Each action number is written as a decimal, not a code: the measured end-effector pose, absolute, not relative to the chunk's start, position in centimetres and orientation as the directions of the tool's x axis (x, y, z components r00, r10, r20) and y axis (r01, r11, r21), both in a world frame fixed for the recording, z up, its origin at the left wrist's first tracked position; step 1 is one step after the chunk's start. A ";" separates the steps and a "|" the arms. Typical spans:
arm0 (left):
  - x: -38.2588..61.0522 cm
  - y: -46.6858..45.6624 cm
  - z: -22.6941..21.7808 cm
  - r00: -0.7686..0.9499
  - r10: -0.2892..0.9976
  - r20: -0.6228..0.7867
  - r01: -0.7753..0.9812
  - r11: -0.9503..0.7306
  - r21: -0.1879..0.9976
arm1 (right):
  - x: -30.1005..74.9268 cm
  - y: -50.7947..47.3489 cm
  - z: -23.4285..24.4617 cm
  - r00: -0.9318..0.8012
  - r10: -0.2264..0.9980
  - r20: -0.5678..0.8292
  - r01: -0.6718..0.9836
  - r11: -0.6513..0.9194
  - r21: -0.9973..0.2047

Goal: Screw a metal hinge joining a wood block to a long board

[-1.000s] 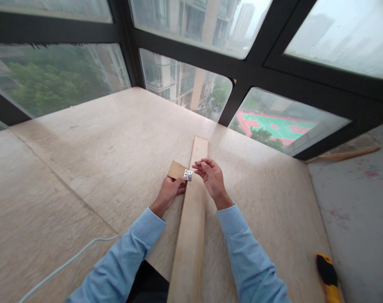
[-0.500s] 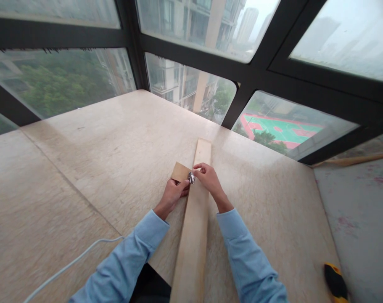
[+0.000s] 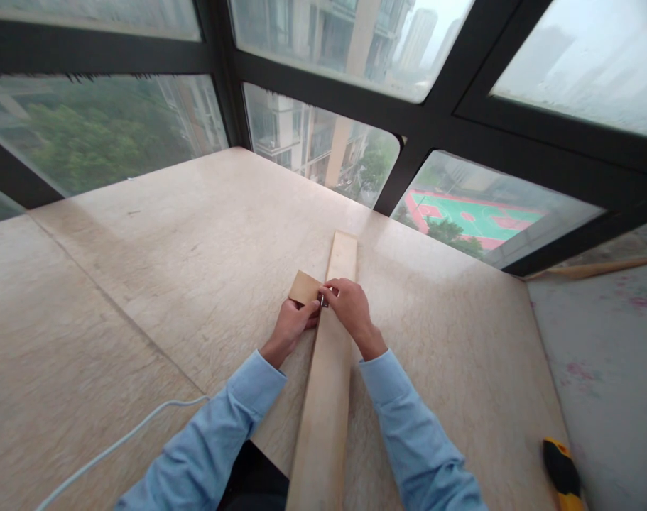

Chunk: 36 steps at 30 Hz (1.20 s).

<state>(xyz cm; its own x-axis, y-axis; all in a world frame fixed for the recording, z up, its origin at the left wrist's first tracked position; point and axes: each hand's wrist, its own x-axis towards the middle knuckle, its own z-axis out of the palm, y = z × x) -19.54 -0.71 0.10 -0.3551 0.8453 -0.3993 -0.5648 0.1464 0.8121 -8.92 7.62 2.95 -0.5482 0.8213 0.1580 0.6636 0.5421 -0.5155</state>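
A long pale wooden plank [image 3: 326,397] runs lengthwise in front of me on the stone-patterned surface. Against its left edge sits a small square wooden piece [image 3: 303,287], gripped by my left hand [image 3: 290,325] with the thumb at a small shiny metal hinge [image 3: 324,301]. That hinge lies over the plank's left edge, partly covered by fingers. My right hand [image 3: 354,311] is above the plank, thumb and fingertips pinched together at the hinge. Whatever is between those fingertips is too small to make out.
A white cable [image 3: 126,441] curves over the surface at the lower left. A black and yellow tool [image 3: 562,468] lies near the wall at the lower right. Dark-framed windows [image 3: 323,81] border the far side, and a patterned wall [image 3: 605,362] bounds the right.
My right hand has shifted slightly left, its fingertips now over the hinge and covering more of it. The left hand keeps its hold on the small wooden piece.
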 end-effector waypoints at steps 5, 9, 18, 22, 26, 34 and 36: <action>-19.5 -0.7 0.1 -0.368 0.836 -0.408 -0.560 0.151 0.815 | -9.0 7.5 2.5 -0.595 0.778 0.201 0.671 0.619 -0.409; -19.5 -0.7 0.1 -0.388 0.825 -0.411 -0.543 0.155 0.825 | -9.0 7.6 2.1 -0.616 0.760 0.204 0.641 0.635 -0.430; -19.2 -0.7 0.2 -0.409 0.817 -0.406 -0.526 0.153 0.837 | -9.0 7.8 1.8 -0.625 0.758 0.187 0.623 0.628 -0.466; -18.9 -0.7 0.4 -0.443 0.803 -0.399 -0.502 0.146 0.852 | -9.1 7.5 1.8 -0.614 0.769 0.179 0.653 0.622 -0.433; -18.7 -0.6 0.2 -0.480 0.781 -0.400 -0.481 0.147 0.864 | -9.2 7.3 2.0 -0.616 0.769 0.173 0.660 0.623 -0.420; -18.5 -0.3 -0.5 -0.510 0.764 -0.394 -0.476 0.130 0.870 | -9.0 7.3 2.6 -0.590 0.784 0.190 0.641 0.599 -0.480; -18.5 -0.3 -0.3 -0.516 0.757 -0.402 -0.481 0.132 0.866 | -8.9 7.3 2.8 -0.577 0.796 0.183 0.650 0.583 -0.487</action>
<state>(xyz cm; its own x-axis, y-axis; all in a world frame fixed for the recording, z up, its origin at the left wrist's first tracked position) -18.48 -0.26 -0.31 -0.5155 0.7568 -0.4020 -0.4815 0.1322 0.8664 -8.93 7.30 2.81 -0.5773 0.7958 0.1828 0.6497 0.5833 -0.4875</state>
